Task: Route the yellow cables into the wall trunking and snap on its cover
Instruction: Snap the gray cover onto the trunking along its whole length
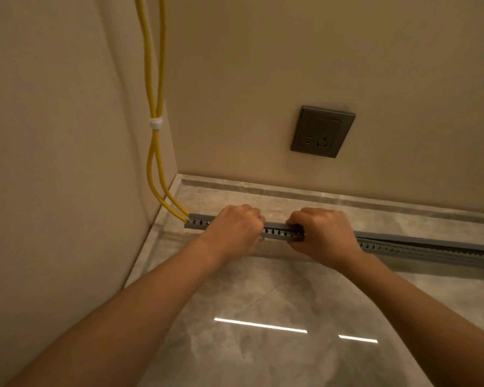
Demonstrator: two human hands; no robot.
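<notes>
Two yellow cables (153, 79) hang down the wall corner, held together by a white tie (156, 123), and enter the left end of a grey perforated trunking (278, 232). The trunking runs left to right just above the floor. My left hand (232, 230) and my right hand (323, 233) both grip it from above, side by side, fingers curled over its top. To the right of my right hand the grey cover (419, 241) lies slightly lifted off the trunking. The cables inside are hidden.
A dark grey wall socket (323, 131) sits on the back wall above the trunking. A grey stone skirting (319, 191) runs along the wall foot. The polished marble floor (263, 344) reflects ceiling lights. The side wall stands close on the left.
</notes>
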